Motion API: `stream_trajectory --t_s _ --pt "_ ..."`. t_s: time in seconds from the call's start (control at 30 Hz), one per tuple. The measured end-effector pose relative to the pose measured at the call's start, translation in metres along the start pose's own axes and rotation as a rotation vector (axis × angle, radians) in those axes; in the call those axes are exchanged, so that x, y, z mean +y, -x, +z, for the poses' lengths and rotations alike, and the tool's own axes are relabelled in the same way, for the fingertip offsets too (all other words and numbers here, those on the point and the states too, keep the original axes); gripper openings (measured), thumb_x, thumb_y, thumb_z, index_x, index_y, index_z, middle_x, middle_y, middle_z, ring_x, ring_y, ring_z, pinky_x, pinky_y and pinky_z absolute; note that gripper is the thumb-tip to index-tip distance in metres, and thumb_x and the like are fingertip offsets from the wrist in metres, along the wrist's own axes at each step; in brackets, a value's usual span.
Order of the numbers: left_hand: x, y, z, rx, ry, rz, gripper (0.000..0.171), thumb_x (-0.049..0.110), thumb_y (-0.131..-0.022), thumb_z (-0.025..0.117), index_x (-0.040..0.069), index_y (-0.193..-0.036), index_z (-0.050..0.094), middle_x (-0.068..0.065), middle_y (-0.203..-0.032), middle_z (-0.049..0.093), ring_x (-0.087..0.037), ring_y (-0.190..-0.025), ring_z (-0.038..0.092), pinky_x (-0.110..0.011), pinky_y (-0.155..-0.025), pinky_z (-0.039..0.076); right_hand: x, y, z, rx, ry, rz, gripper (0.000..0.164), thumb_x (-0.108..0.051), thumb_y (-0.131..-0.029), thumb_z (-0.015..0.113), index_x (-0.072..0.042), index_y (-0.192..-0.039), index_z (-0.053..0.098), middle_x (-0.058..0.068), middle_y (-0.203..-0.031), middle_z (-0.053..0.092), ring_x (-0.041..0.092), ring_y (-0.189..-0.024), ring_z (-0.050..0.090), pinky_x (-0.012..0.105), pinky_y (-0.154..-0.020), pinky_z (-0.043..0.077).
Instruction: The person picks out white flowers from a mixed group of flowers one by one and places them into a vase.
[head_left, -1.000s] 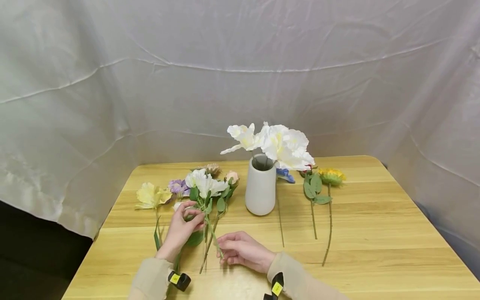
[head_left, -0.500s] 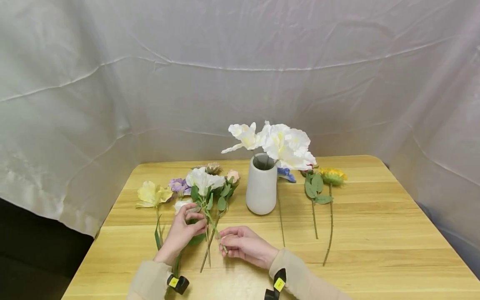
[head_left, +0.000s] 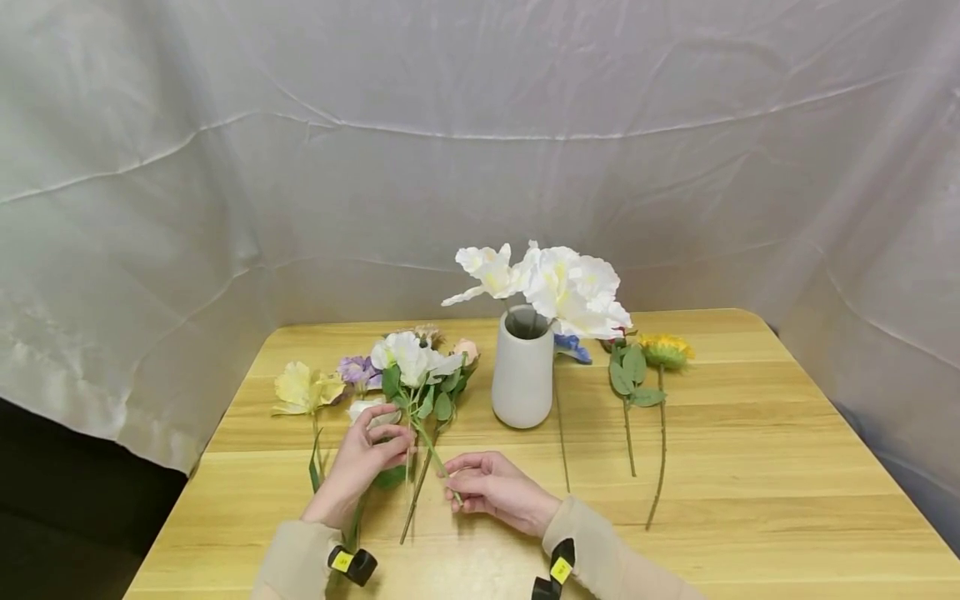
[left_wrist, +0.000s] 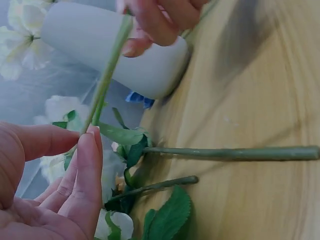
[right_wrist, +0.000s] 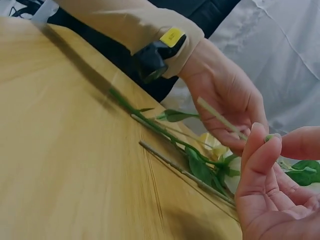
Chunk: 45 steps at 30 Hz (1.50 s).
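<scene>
My left hand [head_left: 363, 457] pinches the green stem of a white flower [head_left: 412, 358] just below its leaves, between thumb and fingers. Lower down, my right hand [head_left: 501, 493] pinches the end of that stem [left_wrist: 107, 75], which slants down to the right. In the right wrist view, the stem's cut tip [right_wrist: 269, 137] shows between the right thumb and fingertips. A second pale stem [right_wrist: 220, 117] sticks out by the left hand there. The bloom overlaps other flowers lying behind it in the head view.
A white vase [head_left: 522, 375] holding large white flowers [head_left: 573, 292] stands behind the hands. Left lie a yellow flower [head_left: 303, 388], a purple flower [head_left: 359, 372] and a pink rose [head_left: 466, 350]. Right lie a blue flower [head_left: 573, 349], a leafy stem [head_left: 628, 417] and a sunflower [head_left: 665, 352].
The right hand has shifted slightly right and up with the stem end, and the white bloom has turned a little to the right. The left hand has stayed almost in place.
</scene>
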<state>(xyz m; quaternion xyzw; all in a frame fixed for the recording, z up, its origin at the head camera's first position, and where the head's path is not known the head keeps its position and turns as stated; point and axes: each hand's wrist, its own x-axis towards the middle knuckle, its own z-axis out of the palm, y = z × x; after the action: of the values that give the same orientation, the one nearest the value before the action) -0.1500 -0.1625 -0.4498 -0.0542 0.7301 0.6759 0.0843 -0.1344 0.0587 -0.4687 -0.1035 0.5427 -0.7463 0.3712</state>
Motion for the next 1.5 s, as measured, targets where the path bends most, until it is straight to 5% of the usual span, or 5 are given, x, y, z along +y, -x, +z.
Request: stream_trajectory --t_s 0.43,0.87,1.27,1.5 --pt "0.002 -0.002 -0.011 0.023 -0.119 0.039 0.051 0.008 -0.088 0.063 0.007 -0.133 0.039 -0.021 -0.108 0.064 -0.019 -0.08 0.067 -0.024 -0.069 0.055 -0.002 0.004 -0.01 -0.064 -0.086 0.009 0.051 -0.009 -0.088 0.056 0.017 -0.128 0.038 0.001 -0.087 0.061 0.006 -0.071 0.057 0.016 -0.066 0.05" --pt "0.011 -0.005 -0.025 0.121 -0.063 0.05 0.052 0.004 -0.089 0.06 0.008 -0.135 0.036 -0.009 -0.101 0.065 -0.017 -0.082 0.068 -0.023 -0.071 0.055 0.004 0.006 -0.015 -0.038 -0.078 0.017 0.05 -0.01 -0.089 0.057 0.015 -0.127 0.04 0.001 -0.084 0.061 0.007 -0.069 0.057 0.018 -0.066 0.05" --pt "0.026 -0.003 -0.026 0.13 -0.03 0.077 0.048 0.008 -0.088 0.063 0.008 -0.132 0.045 0.006 -0.093 0.063 -0.004 -0.08 0.065 -0.022 -0.074 0.056 0.012 0.001 -0.014 0.138 0.42 -0.101 0.032 -0.006 -0.088 0.055 0.008 -0.117 0.052 0.017 -0.087 0.065 0.019 -0.071 0.064 0.027 -0.063 0.056" --pt "0.038 -0.002 -0.025 0.137 -0.012 0.127 0.044 0.009 -0.087 0.064 0.004 -0.129 0.051 0.008 -0.094 0.06 -0.004 -0.082 0.064 -0.021 -0.075 0.055 0.01 0.004 -0.016 0.154 0.755 -0.167 0.031 -0.008 -0.087 0.054 0.003 -0.116 0.056 0.002 -0.079 0.061 0.008 -0.057 0.056 0.022 -0.049 0.049"
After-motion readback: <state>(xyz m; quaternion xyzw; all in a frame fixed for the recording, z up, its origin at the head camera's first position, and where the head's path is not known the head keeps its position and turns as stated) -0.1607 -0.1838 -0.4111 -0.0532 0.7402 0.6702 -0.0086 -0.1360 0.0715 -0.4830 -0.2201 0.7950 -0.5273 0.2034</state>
